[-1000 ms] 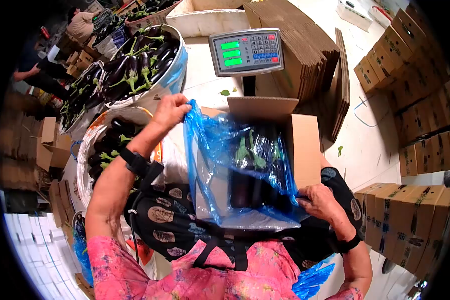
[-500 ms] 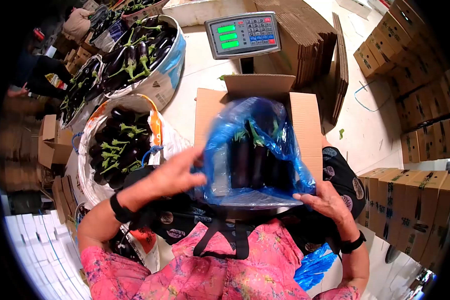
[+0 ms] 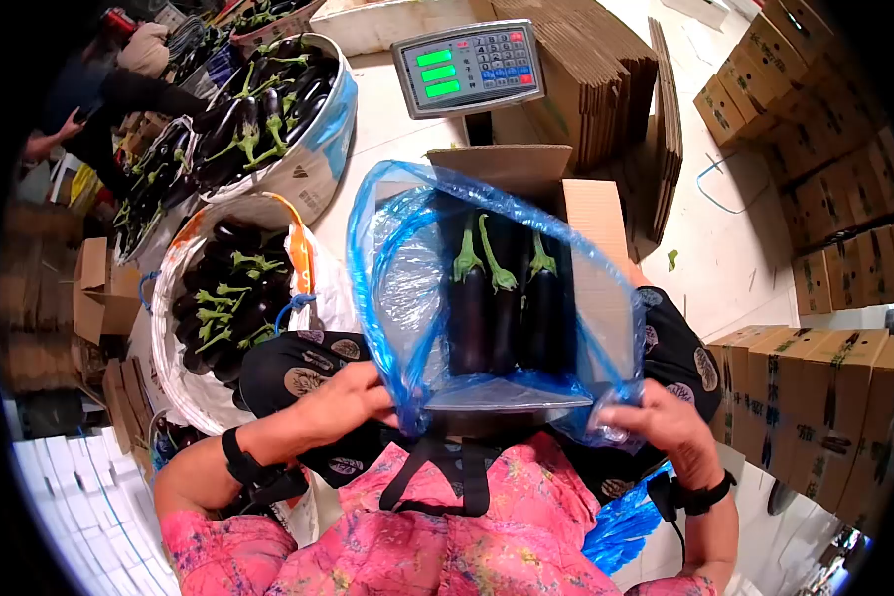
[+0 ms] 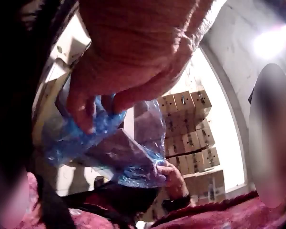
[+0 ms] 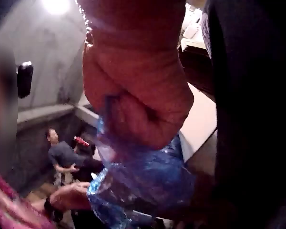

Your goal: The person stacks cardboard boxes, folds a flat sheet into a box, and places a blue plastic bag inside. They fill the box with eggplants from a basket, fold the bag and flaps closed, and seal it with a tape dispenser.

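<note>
A cardboard box [image 3: 596, 223] stands between the knees, lined with a blue plastic bag [image 3: 399, 260]. Several dark eggplants [image 3: 473, 323] lie inside it side by side, green stems toward the far side. At the near left corner the left hand [image 3: 353, 405] pinches the bag's edge; in the left wrist view its thumb and fingers [image 4: 86, 107] close on blue film. The right hand [image 3: 661, 417] grips bunched film at the near right corner, and in the right wrist view its fingers [image 5: 133, 119] are curled round the bag [image 5: 148, 176].
A scale display [image 3: 467, 68] stands beyond the box, beside stacked flat cardboard [image 3: 591, 84]. Two large containers of eggplants [image 3: 313, 164] [image 3: 184, 382] are at the left. Closed boxes [image 3: 805, 397] are piled at the right. Another person [image 5: 66, 155] is in the background.
The left hand has come down from the box's far left to its near left corner and holds the bag again. The bag's mouth has spread wide, uncovering the eggplants.
</note>
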`<state>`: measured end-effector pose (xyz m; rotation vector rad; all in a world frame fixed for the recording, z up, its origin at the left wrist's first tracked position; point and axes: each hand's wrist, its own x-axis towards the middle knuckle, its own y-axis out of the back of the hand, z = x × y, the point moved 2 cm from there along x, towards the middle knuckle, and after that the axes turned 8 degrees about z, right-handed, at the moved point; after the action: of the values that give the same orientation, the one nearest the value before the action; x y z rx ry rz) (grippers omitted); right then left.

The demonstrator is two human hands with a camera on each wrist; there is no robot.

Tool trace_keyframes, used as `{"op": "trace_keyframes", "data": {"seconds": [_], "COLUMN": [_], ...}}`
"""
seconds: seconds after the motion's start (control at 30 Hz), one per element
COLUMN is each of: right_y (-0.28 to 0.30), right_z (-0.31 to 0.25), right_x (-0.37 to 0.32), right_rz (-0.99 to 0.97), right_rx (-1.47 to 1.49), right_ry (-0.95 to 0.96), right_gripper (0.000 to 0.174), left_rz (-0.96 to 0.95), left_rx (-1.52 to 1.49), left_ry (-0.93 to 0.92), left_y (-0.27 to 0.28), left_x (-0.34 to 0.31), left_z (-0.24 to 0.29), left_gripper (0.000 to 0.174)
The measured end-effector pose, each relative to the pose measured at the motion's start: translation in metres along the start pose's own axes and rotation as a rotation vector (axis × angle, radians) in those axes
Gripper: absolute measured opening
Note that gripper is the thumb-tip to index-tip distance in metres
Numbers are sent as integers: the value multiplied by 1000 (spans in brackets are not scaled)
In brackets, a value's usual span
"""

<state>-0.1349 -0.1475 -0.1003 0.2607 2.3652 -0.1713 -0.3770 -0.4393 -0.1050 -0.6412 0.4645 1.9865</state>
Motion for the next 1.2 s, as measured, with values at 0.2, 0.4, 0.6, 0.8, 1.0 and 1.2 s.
{"op": "trace_keyframes", "data": {"seconds": [0.2,0.4,0.6,0.8,1.0,1.2], "right_y": [32,12,-21,15,33,-24], "right_z": [-36,-37,-29,-73,-46,-36], "right_x": [29,20,42,8,44,81], "right_rz": [249,118,-21,372,573,159], "right_rx": [692,-436,-514,57,-264,-620], "right_ry": [451,413,593,422,656,717], "right_gripper": [26,69,19,14,21,26], "left_rz": [213,20,-300,144,49,24], "left_rx": [-517,363,465,-166,592,636], "left_ry": [-124,-146,-178,-152,-415,-325], "left_y": [23,17,4,54,43,33], "left_x": [29,38,38,31,45,46], "left_z": [54,39,32,77,60,90], "left_gripper": [16,52,25,21,25,26]}}
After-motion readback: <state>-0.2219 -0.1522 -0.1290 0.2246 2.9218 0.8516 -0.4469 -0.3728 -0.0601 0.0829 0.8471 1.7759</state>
